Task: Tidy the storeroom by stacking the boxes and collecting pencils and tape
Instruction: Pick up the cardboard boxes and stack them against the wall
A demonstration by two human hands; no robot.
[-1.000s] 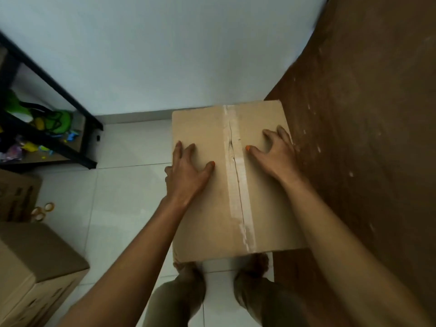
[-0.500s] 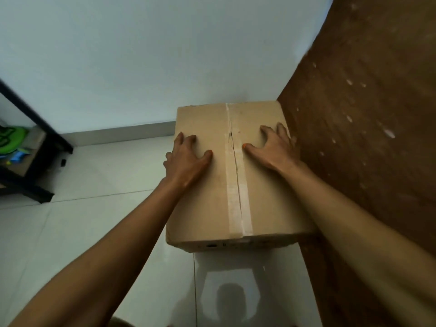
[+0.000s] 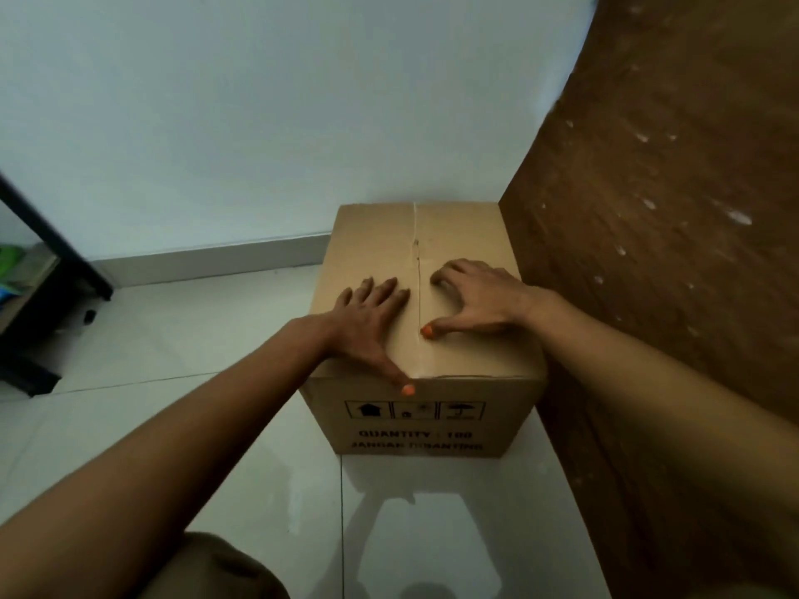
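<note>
A closed brown cardboard box (image 3: 454,235) stands on the white tiled floor in the corner, its right side against a brown wooden panel. Printed symbols and text show on its near face. My left hand (image 3: 367,322) lies flat on the left half of the lid, thumb reaching the near top edge. My right hand (image 3: 471,300) rests on the right half, fingers somewhat arched, thumb touching the taped centre seam. No pencils or tape rolls are in view.
The brown wooden panel (image 3: 674,252) fills the right side. A pale wall (image 3: 259,123) with a skirting runs behind the box. A black metal shelf (image 3: 47,270) with coloured items stands at the far left. White floor tiles (image 3: 173,339) lie between shelf and box.
The view has pulled back and lowered, so the box's printed near face now shows. Both hands have slid toward the near edge of the lid. The box looks farther from me.
</note>
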